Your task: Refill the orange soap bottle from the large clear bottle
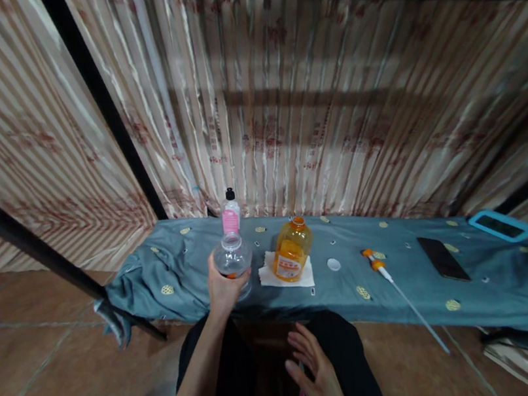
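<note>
My left hand is wrapped round a clear plastic bottle with an uncapped neck, upright on the cloth-covered bench. Just behind it stands a bottle with a pink label and black cap. To the right, an uncapped orange bottle, partly filled, rests on a white paper napkin. My right hand hovers over my right leg with its fingers apart and nothing in it. Farther right lies an orange and white pump head with a long tube that reaches past the bench's front edge.
A small white disc lies right of the napkin. Toward the right end are a dark phone and a blue-framed device. The grey-green cloth drapes over the front edge. Black poles and a striped curtain enclose the bench.
</note>
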A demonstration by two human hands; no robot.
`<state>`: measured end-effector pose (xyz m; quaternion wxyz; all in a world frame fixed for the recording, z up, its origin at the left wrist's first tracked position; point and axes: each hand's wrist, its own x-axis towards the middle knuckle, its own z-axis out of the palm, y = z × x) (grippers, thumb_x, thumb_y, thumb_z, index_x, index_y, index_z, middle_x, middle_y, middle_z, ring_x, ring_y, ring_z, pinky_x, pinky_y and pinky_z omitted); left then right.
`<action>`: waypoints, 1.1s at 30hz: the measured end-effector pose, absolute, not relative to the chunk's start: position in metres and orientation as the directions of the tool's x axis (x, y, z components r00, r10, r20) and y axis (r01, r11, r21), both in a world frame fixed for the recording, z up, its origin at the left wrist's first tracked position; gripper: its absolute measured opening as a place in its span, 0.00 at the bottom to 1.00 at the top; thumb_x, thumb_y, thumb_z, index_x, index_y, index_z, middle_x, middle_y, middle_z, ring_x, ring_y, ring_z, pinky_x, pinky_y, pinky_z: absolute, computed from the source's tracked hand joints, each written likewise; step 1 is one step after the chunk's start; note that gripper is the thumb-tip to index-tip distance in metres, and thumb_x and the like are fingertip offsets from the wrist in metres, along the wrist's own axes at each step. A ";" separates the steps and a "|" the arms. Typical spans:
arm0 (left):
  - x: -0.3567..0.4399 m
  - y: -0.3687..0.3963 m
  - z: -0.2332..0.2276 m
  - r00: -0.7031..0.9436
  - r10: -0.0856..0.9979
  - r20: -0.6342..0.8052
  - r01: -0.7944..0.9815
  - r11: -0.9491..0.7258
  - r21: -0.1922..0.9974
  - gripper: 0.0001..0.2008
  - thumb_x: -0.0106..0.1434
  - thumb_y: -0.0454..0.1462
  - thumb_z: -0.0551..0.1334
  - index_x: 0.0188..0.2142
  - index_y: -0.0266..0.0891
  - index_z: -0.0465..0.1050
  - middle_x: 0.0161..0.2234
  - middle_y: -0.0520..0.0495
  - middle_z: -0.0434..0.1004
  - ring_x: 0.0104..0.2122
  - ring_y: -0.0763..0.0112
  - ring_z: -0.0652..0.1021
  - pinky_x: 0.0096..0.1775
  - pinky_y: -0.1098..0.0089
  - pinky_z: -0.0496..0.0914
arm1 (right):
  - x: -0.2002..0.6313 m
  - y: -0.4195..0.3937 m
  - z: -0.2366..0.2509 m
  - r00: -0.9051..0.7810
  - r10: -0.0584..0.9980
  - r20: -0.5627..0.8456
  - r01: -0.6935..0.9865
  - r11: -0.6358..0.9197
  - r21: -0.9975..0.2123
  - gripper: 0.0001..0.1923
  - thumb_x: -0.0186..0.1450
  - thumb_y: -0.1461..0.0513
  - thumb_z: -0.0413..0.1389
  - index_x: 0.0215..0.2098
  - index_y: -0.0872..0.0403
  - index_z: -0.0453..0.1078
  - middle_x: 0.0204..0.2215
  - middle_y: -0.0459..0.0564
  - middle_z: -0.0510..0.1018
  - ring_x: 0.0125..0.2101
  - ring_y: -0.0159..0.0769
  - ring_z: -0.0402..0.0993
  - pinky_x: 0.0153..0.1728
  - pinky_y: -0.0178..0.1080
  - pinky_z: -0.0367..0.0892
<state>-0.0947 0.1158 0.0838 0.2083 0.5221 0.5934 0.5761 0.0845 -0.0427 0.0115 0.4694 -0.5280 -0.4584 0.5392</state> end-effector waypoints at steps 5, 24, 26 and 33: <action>-0.082 0.081 0.102 -0.277 0.904 0.326 0.310 -0.236 0.921 0.39 0.38 0.40 0.72 0.50 0.37 0.60 0.46 0.42 0.72 0.47 0.56 0.74 0.52 0.56 0.66 | 0.087 -0.033 0.024 0.021 0.990 -0.143 -0.280 -0.132 -0.951 0.27 0.59 0.52 0.57 0.54 0.47 0.57 0.54 0.55 0.70 0.55 0.44 0.64 0.59 0.54 0.52; -0.013 0.006 0.168 0.497 0.856 0.141 -0.328 0.035 0.944 0.37 0.39 0.45 0.73 0.48 0.38 0.65 0.39 0.42 0.76 0.40 0.55 0.77 0.42 0.59 0.73 | 0.120 -0.049 0.032 -0.227 0.940 -0.256 -0.892 -0.306 -0.333 0.25 0.32 0.48 0.70 0.28 0.48 0.78 0.26 0.49 0.83 0.26 0.45 0.79 0.22 0.44 0.75; -0.007 0.007 0.165 0.511 0.844 0.165 -0.368 0.042 0.929 0.41 0.37 0.46 0.74 0.50 0.37 0.64 0.42 0.41 0.75 0.43 0.53 0.76 0.45 0.58 0.71 | 0.122 -0.056 0.041 -0.173 0.955 -0.242 -0.915 -0.246 -0.319 0.20 0.34 0.53 0.71 0.26 0.48 0.78 0.25 0.48 0.83 0.26 0.44 0.79 0.20 0.40 0.74; -0.012 0.051 0.155 0.249 0.864 0.438 -0.469 -0.288 0.835 0.38 0.54 0.57 0.60 0.59 0.44 0.55 0.59 0.40 0.60 0.60 0.52 0.60 0.59 0.53 0.55 | 0.134 -0.059 0.067 -0.123 0.983 -0.139 -0.911 -0.168 -0.377 0.29 0.43 0.49 0.66 0.42 0.50 0.75 0.40 0.60 0.81 0.35 0.54 0.77 0.20 0.39 0.71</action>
